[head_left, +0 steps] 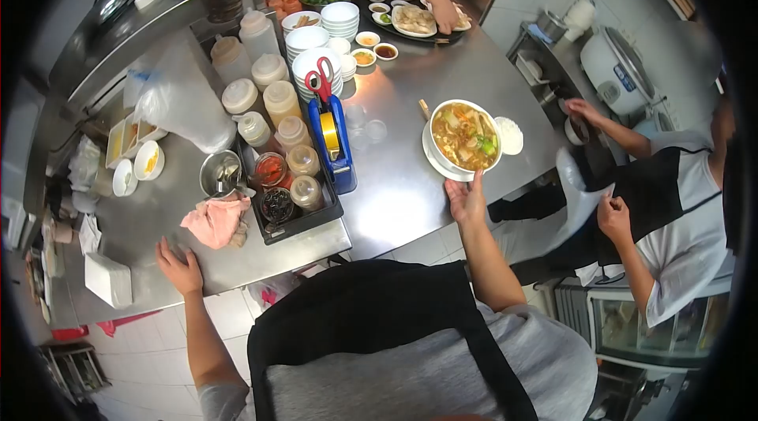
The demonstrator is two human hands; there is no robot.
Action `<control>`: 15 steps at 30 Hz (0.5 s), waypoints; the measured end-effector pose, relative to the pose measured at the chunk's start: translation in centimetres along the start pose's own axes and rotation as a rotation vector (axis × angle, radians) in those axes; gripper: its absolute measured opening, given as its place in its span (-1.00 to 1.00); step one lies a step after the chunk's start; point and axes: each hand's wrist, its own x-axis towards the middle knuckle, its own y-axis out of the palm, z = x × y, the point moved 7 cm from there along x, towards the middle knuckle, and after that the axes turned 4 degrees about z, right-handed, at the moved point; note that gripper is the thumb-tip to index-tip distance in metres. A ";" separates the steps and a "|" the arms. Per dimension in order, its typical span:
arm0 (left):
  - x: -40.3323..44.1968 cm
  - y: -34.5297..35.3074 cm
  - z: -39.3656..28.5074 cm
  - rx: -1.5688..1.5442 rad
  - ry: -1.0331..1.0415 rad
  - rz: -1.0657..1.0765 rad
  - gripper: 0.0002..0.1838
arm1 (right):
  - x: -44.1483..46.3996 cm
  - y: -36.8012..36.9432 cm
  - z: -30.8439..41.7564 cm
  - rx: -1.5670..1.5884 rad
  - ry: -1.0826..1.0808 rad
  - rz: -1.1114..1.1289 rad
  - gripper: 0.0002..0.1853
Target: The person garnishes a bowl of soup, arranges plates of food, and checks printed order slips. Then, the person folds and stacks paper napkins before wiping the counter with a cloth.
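Observation:
My right hand (467,202) is at the near rim of a white bowl of soup (466,137), with its fingers against the bowl's lower edge. The bowl rests on a white plate (433,162), and noodles, vegetables and broth fill it. Beside it on the right lies a white round portion of what looks like rice (509,135). My left hand (180,266) lies with fingers spread on the steel counter's front edge, holding nothing. Above it is a crumpled pink cloth (217,220), next to a metal pot (221,174) with utensils inside.
A black tray (304,224) of bottles and jars stands mid-counter, beside a blue tape dispenser (333,149) with red scissors (320,80). Behind are stacked white bowls (309,40). Another person's hands reach over plates (414,20) at the back; a co-worker (655,208) stands at right.

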 end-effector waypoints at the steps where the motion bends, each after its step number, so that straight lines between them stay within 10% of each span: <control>1: -0.1 0.0 0.0 -0.010 -0.018 0.004 -0.32 | 0.2 0.0 0.0 -0.006 -0.005 0.008 -0.28; 15: -0.1 0.1 0.1 -0.020 -0.036 -0.007 -0.31 | 7.1 4.4 0.5 -0.017 -0.086 0.041 -0.14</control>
